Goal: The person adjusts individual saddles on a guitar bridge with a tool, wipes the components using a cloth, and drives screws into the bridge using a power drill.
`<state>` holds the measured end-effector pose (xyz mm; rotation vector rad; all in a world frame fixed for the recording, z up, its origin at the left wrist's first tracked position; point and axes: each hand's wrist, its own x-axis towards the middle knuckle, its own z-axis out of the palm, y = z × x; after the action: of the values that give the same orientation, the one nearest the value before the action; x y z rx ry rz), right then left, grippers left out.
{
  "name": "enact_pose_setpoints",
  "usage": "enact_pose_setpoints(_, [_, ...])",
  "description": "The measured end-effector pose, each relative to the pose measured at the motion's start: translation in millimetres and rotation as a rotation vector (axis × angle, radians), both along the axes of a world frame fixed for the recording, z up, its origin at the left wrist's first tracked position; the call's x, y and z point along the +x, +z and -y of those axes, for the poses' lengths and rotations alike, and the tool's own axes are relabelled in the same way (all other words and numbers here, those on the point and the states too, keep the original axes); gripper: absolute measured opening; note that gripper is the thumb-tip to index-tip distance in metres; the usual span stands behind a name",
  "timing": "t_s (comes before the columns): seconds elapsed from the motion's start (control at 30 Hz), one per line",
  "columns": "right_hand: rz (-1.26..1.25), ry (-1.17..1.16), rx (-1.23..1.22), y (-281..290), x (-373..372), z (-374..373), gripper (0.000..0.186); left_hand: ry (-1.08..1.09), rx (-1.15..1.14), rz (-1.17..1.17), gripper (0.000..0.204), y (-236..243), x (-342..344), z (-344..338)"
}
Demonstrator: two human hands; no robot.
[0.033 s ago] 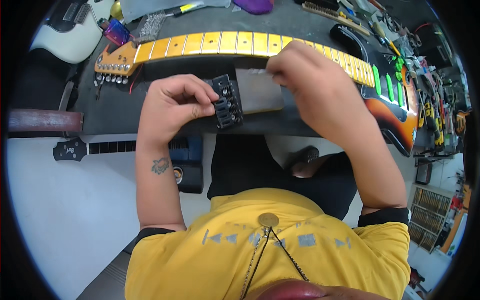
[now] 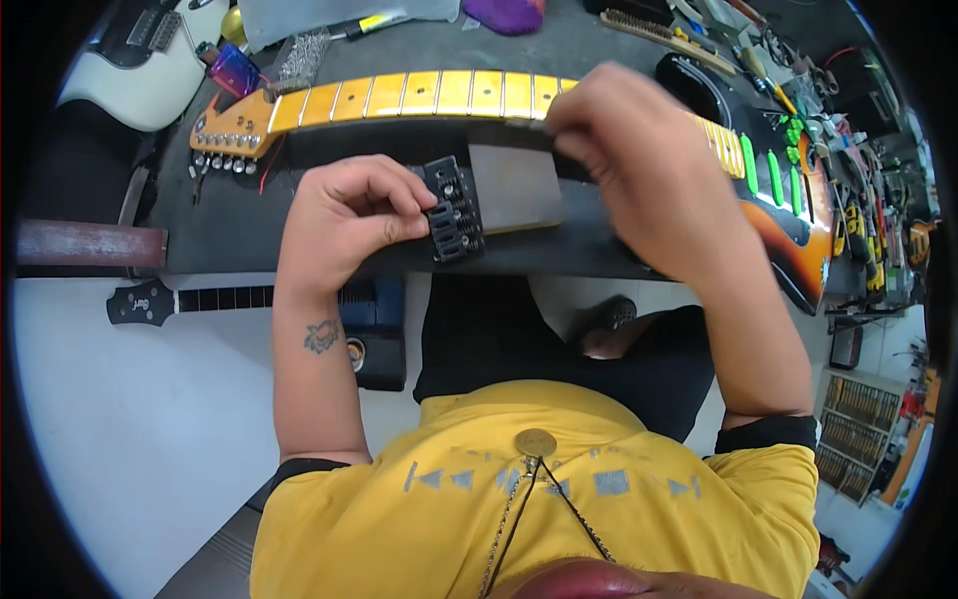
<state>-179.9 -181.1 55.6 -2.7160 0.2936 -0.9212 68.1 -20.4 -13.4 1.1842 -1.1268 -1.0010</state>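
My left hand (image 2: 364,210) pinches a black guitar bridge (image 2: 454,212) between thumb and fingers, tilted, with its saddles and screws facing up. Beside the bridge lies a flat grey block (image 2: 515,182) on the dark bench. My right hand (image 2: 634,165) hovers above the block and over the guitar neck, fingers closed and slightly blurred. A thin pale piece shows at its fingertips, too small to name. Behind both hands stretches an electric guitar with a yellow maple neck (image 2: 419,96) and a sunburst body (image 2: 788,235); my right hand covers part of the neck.
A white guitar body (image 2: 130,85) lies at the far left. A purple bottle (image 2: 234,70), a clear bag of screws (image 2: 299,58) and a wooden brush (image 2: 664,38) sit along the back. Many hand tools (image 2: 863,235) crowd the right. Below the bench edge is another guitar's headstock (image 2: 140,300).
My right hand has moved slightly up and away from the grey block, over the neck. My left hand keeps the bridge in nearly the same place.
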Motion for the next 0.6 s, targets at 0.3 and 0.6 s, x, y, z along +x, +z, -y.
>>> enact_pose_setpoints(0.3, [-0.470, -0.160, 0.007, 13.3, 52.0, 128.2, 0.017, -0.028, -0.078, 0.016, 0.027, -3.3, -3.2, 5.0])
enact_pose_setpoints(0.6, [-0.677, 0.088, 0.204, -15.8, 88.8, 133.5, 0.027, 0.008, -0.082, 0.005, 0.031, 0.6, -15.4, 3.7])
